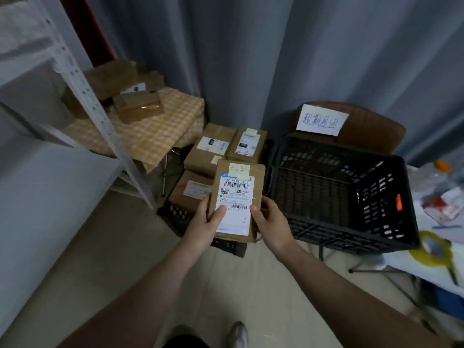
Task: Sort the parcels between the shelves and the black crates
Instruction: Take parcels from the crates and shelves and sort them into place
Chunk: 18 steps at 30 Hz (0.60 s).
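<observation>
While the left grip (pixel 206 222) and the right grip (pixel 271 222) curl round its sides, one brown parcel (pixel 236 197) hangs in the air just above the left black crate (pixel 175 212). Other parcels (pixel 208 146) lie packed in that crate. A few boxes (pixel 138 106) sit on the bench (pixel 160 131). The right black crate (pixel 339 234) looks to have nothing inside. I see none on the white shelves (pixel 82 91). So I think most of the sorting is still left.

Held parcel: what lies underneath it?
A low black crate with at least three labelled brown parcels stacked in it. The held parcel, left hand and right hand cover the crate's middle.
</observation>
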Each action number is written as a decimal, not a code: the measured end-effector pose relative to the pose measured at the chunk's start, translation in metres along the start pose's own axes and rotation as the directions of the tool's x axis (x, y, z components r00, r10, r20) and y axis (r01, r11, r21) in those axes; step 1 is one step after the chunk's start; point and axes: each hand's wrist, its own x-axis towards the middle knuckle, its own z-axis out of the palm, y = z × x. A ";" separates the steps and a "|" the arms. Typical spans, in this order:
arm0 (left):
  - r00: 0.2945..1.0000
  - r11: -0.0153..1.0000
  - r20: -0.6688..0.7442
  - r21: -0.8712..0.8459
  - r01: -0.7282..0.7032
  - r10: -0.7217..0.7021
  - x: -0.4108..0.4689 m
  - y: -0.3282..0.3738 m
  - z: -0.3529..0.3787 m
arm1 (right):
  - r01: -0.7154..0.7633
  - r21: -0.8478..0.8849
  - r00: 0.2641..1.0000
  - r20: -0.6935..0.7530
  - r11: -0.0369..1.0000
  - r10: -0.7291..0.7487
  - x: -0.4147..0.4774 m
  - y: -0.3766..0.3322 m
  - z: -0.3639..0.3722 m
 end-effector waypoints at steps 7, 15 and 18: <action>0.995 0.941 0.024 0.328 0.086 -0.099 0.100 -0.048 0.017 | -0.164 -0.130 0.986 -0.017 0.978 0.163 0.067 0.043 0.015; 0.968 0.909 0.131 0.388 0.151 -0.216 0.192 -0.105 0.008 | -0.296 -0.104 0.955 -0.060 0.950 0.291 0.142 0.078 0.056; 0.959 0.909 0.141 0.376 0.179 -0.247 0.214 -0.119 0.004 | -0.326 -0.118 0.945 -0.073 0.938 0.319 0.168 0.085 0.070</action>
